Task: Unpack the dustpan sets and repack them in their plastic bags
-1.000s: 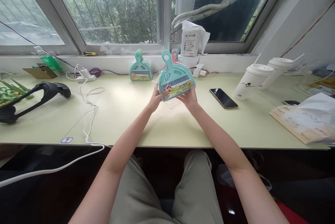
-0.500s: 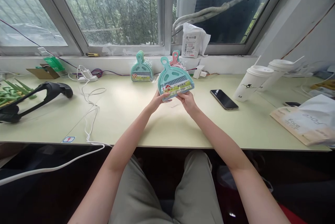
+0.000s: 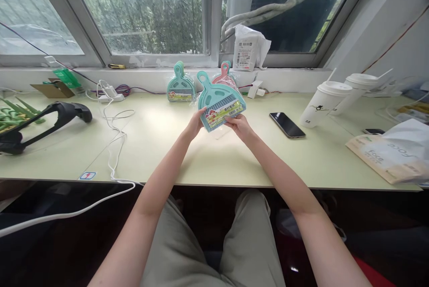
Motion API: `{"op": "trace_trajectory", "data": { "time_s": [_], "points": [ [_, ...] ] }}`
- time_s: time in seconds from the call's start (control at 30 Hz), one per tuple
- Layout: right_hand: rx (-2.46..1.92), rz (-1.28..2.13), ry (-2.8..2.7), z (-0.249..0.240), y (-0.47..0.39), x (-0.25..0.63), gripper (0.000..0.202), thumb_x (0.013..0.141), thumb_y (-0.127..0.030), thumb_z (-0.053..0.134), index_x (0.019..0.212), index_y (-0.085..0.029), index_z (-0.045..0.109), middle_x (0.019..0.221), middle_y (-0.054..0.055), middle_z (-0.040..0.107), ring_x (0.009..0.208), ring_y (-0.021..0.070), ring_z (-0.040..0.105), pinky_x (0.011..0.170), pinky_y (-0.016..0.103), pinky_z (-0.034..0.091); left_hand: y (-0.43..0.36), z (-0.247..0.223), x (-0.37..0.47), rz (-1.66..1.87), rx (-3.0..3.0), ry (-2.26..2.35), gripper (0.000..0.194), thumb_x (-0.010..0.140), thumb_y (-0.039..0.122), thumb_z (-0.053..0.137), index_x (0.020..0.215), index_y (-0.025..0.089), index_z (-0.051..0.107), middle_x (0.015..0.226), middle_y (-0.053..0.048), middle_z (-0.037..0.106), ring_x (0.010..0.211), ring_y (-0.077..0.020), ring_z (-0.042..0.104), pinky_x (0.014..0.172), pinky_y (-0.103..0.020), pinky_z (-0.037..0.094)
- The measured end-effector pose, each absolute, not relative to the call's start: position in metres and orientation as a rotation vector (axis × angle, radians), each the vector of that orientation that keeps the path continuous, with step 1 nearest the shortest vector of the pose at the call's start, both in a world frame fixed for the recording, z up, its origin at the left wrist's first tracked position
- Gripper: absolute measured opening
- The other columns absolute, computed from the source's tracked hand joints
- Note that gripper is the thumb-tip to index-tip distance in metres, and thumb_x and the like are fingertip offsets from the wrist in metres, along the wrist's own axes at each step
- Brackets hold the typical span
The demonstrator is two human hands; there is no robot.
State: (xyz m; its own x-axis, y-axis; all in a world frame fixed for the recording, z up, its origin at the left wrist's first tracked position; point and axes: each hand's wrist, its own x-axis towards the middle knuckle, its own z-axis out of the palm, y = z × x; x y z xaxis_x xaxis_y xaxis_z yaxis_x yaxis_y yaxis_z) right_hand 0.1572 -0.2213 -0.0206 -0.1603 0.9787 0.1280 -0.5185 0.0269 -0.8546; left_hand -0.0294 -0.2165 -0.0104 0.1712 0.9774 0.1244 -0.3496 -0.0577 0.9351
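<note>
Between my two hands I hold a teal dustpan and brush set (image 3: 218, 100) in clear wrap, raised over the table with its handle tilted up to the left. My left hand (image 3: 195, 124) grips its lower left edge. My right hand (image 3: 240, 126) pinches the bottom edge on the right, thumb over the printed label. Behind it, by the wall, stand several green dustpan sets (image 3: 180, 83) in a row. Pink dustpan sets (image 3: 226, 72) stand beside them, partly hidden by the one I hold.
On the right lie a phone (image 3: 287, 125), two white lidded cups, the nearer cup (image 3: 323, 104) leaning in view, and a tissue pack (image 3: 390, 150). White cables (image 3: 115, 144) and a black headset-like frame (image 3: 60, 119) are on the left. A wrapped package (image 3: 247, 50) sits on the sill.
The dustpan set has tilted further left and shifted slightly left in my hands. My left hand has moved from its bottom edge up to its left side.
</note>
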Motion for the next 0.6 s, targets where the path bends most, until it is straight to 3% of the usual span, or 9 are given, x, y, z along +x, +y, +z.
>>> {"op": "trace_trajectory", "data": {
  "time_s": [0.23, 0.43, 0.5, 0.6],
  "points": [
    [-0.632, 1.498, -1.014, -0.011, -0.225, 0.165, 0.030, 0.061, -0.010, 0.080, 0.088, -0.017, 0.068, 0.097, 0.005, 0.075, 0.105, 0.0267, 0.068, 0.098, 0.047, 0.055, -0.222, -0.001, -0.041, 1.147, 1.285, 0.770, 0.056, 0.081, 0.056, 0.060, 0.122, 0.018, 0.059, 0.112, -0.010, 0.071, 0.112, -0.0311, 0.062, 0.090, -0.040, 0.051],
    [-0.614, 1.405, -0.931, -0.021, -0.229, 0.147, 0.030, 0.061, -0.015, 0.081, 0.087, -0.018, 0.067, 0.098, 0.004, 0.075, 0.108, 0.0256, 0.067, 0.100, 0.044, 0.054, -0.222, -0.007, -0.024, 1.337, 1.128, 0.610, 0.065, 0.082, 0.068, 0.048, 0.125, 0.021, 0.057, 0.113, -0.008, 0.070, 0.118, -0.0311, 0.059, 0.096, -0.043, 0.049],
    [-0.614, 1.375, -0.904, -0.023, -0.230, 0.143, 0.030, 0.061, -0.017, 0.081, 0.088, -0.019, 0.067, 0.099, 0.003, 0.074, 0.107, 0.0244, 0.066, 0.100, 0.042, 0.054, -0.222, -0.009, -0.020, 1.376, 1.097, 0.593, 0.063, 0.082, 0.066, 0.050, 0.123, 0.019, 0.059, 0.112, -0.009, 0.071, 0.116, -0.0308, 0.060, 0.096, -0.043, 0.049],
    [-0.631, 1.365, -0.904, -0.024, -0.231, 0.143, 0.030, 0.062, -0.018, 0.081, 0.089, -0.020, 0.067, 0.099, 0.002, 0.074, 0.108, 0.0241, 0.066, 0.100, 0.042, 0.055, -0.224, -0.011, -0.020, 1.334, 1.133, 0.645, 0.051, 0.077, 0.050, 0.066, 0.113, 0.015, 0.063, 0.108, -0.010, 0.072, 0.111, -0.0304, 0.063, 0.094, -0.041, 0.050]
  ]
}}
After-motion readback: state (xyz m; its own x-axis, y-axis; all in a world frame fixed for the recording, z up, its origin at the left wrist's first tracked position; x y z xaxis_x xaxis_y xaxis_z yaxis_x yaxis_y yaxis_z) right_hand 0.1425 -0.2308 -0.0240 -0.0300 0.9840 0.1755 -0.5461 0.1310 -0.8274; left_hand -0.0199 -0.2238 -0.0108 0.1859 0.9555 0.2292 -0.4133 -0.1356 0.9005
